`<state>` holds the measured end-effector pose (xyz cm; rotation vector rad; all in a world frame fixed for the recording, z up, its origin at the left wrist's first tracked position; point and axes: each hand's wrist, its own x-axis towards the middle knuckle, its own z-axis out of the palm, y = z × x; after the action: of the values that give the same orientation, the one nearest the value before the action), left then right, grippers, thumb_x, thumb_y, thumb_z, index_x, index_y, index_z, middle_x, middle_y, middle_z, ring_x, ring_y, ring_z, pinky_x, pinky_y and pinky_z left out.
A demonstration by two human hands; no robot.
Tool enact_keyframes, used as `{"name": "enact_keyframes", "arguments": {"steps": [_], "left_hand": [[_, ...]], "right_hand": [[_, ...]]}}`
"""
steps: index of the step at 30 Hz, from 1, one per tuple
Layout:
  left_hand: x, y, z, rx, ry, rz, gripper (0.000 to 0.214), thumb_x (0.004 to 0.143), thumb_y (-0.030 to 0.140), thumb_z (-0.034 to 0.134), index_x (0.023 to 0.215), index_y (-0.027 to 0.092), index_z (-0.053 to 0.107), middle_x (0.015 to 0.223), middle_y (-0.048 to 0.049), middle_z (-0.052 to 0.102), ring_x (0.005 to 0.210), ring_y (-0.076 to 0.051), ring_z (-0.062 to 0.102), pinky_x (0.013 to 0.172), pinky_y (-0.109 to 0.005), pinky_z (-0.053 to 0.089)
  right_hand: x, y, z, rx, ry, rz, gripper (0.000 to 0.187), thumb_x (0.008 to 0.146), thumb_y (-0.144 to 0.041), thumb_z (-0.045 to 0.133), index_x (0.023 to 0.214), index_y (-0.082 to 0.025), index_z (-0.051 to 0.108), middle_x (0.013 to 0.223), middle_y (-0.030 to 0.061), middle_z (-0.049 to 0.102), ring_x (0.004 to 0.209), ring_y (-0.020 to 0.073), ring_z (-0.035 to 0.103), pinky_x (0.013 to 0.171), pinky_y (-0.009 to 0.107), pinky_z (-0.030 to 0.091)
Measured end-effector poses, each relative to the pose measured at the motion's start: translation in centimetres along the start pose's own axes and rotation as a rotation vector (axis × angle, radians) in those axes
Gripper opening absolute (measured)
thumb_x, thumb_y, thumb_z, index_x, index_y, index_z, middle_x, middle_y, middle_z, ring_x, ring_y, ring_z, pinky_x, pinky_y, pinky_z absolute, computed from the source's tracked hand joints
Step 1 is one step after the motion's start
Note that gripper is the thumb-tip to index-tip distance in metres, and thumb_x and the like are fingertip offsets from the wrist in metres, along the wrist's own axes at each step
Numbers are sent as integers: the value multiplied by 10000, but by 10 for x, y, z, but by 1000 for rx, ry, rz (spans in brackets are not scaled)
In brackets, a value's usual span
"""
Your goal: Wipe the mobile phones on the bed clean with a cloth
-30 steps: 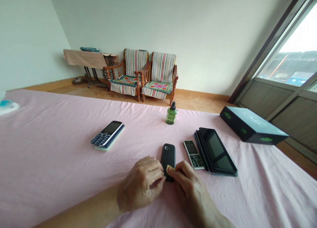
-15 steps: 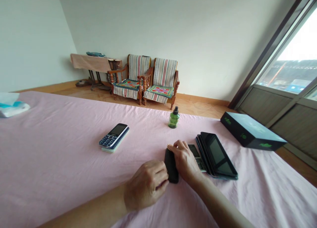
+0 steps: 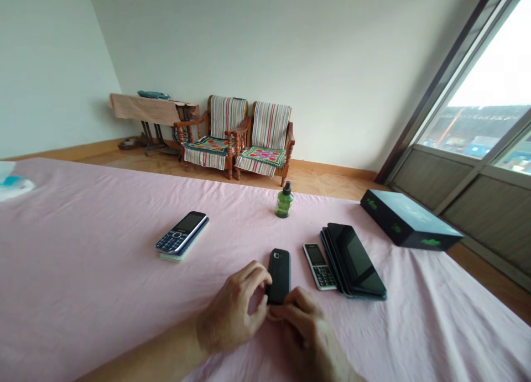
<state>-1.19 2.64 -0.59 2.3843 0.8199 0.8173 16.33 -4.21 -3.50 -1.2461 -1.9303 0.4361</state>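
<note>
A small black phone (image 3: 279,272) lies face down on the pink tablecloth (image 3: 83,271) in front of me. My left hand (image 3: 232,313) curls its fingers against the phone's left edge near its lower end. My right hand (image 3: 305,326) pinches the phone's bottom end with closed fingers. Just right of it lies a slim keypad phone (image 3: 318,258), face up. Beside that sits a stack of dark tablets or large phones (image 3: 352,258).
A blue keypad phone (image 3: 181,234) rests on a pale green one at the left. A green bottle (image 3: 284,200) stands further back. A black box (image 3: 409,220) lies at the table's right edge, a white-blue packet (image 3: 12,184) at far left. Chairs (image 3: 238,136) stand by the wall.
My right hand came back from the top of the black phone to its bottom end. The phone lies flat again, and my left fingers have spread a little along its edge.
</note>
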Motion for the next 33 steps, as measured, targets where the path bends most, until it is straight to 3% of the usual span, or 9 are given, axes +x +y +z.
{"name": "enact_keyframes", "arguments": {"steps": [5, 11, 18, 26, 30, 33], "left_hand": [[2, -1, 3, -98, 26, -67, 304, 807, 38, 478, 1055, 196, 555, 971, -35, 590, 849, -172, 579, 780, -284, 468], [2, 0, 10, -212, 62, -145, 350, 787, 37, 532, 1077, 221, 598, 1049, -31, 619, 929, -175, 600, 824, -269, 493], [1, 0, 9, -297, 83, -228, 370, 791, 149, 638, 1154, 197, 582, 1055, -52, 637, 905, -188, 631, 816, -284, 522], [8, 8, 3, -402, 98, -209, 316, 881, 309, 610, 1184, 228, 570, 1083, -31, 680, 974, -199, 648, 856, -274, 516], [6, -2, 5, -309, 132, -231, 279, 908, 259, 527, 1178, 211, 582, 1087, -43, 687, 1000, -200, 646, 893, -285, 500], [5, -11, 7, -297, 137, -287, 340, 888, 288, 538, 1212, 186, 565, 1013, -60, 708, 926, -207, 670, 829, -292, 525]], "right_hand": [[14, -3, -2, 387, 212, 251, 189, 891, -232, 533, 921, -219, 719, 789, 24, 504, 678, 130, 518, 568, 220, 419], [23, -14, -13, 732, 234, 474, 246, 796, -419, 671, 812, -185, 745, 712, 1, 474, 603, 104, 448, 490, 199, 356], [22, -6, -23, 1088, 277, 536, 242, 772, -418, 717, 864, -196, 743, 782, 31, 635, 698, 119, 544, 653, 219, 434], [25, -16, -19, 1097, 200, 451, 220, 792, -392, 705, 833, -181, 748, 752, 18, 562, 663, 101, 483, 595, 196, 404], [22, -10, -17, 1076, 199, 484, 235, 780, -404, 714, 818, -174, 745, 754, 17, 551, 657, 97, 465, 578, 191, 390], [20, -6, -19, 1047, 193, 506, 258, 773, -424, 713, 811, -170, 742, 716, 11, 539, 632, 96, 448, 554, 193, 379]]}}
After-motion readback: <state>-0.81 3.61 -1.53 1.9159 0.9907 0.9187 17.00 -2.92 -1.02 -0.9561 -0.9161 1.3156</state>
